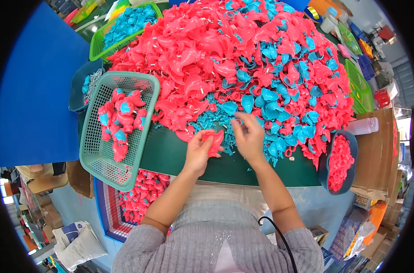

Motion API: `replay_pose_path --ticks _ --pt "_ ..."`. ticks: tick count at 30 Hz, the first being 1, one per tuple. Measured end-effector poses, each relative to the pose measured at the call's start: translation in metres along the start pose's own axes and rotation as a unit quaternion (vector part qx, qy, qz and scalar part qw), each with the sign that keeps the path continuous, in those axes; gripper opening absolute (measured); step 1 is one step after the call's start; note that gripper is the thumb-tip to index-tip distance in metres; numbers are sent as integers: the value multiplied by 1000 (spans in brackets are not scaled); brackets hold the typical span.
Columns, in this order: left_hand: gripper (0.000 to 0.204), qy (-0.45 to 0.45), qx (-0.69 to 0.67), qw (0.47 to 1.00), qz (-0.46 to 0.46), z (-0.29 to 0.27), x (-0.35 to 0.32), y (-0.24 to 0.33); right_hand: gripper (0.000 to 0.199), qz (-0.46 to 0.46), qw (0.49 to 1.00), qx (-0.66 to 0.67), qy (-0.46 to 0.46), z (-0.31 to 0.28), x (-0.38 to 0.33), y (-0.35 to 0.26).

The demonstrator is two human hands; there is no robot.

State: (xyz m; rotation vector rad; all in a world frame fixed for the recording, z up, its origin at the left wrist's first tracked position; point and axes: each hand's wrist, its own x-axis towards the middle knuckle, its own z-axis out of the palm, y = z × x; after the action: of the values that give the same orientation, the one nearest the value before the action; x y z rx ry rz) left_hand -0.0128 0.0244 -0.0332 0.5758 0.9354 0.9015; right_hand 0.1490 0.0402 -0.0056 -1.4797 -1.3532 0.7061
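Holding one red molded part (215, 141) in the left hand (198, 152), low and central, just over the near edge of the surface (166, 159). Left grip: clamped on that part, thumb and fingers. Right hand (251, 139) beside it, fingers bent, thumb near index; can't tell if it pinches anything.

To do this well, I'd pinch the red part by its thick body, keep the thin curved tip free, and turn the working side toward the right hand. Small blue bits (206, 120) lie tangled right behind the hands, so take one at a time by fingertip. Likely risk: squeezing the shell hard enough to make it slip.

Surface: dark green, mostly buried under a heap of red shells (184, 57), blue cup-shaped pieces (270, 108) mixed in on the right. Teal basket (107, 159) at left holds red-and-blue pieces (120, 136). Bowl of small red parts (340, 161) on the right edge, bottle (364, 126) behind it.

Room: big blue panel (38, 91) left, crate (107, 218) of red pieces below the surface, white sack (81, 245) on the floor, cardboard box (375, 157) right.
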Motion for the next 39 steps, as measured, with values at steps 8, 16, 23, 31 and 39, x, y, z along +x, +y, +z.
replay_pose_path --ticks 8,16,23,31,39 --pt "18 67 -53 996 33 -8 1 8 22 -241 922 -302 -17 29 39 14" --pt "21 73 -89 993 38 -30 -9 18 14 -214 940 -266 22 27 50 18" --pt "21 50 -80 995 29 -24 -5 11 12 -216 878 -401 -146 18 23 20" --pt "20 38 -53 997 48 -18 -3 13 8 -245 861 -414 -161 31 39 31" --pt "21 59 -64 995 40 -4 0 15 8 -200 962 -174 -64 19 48 27"
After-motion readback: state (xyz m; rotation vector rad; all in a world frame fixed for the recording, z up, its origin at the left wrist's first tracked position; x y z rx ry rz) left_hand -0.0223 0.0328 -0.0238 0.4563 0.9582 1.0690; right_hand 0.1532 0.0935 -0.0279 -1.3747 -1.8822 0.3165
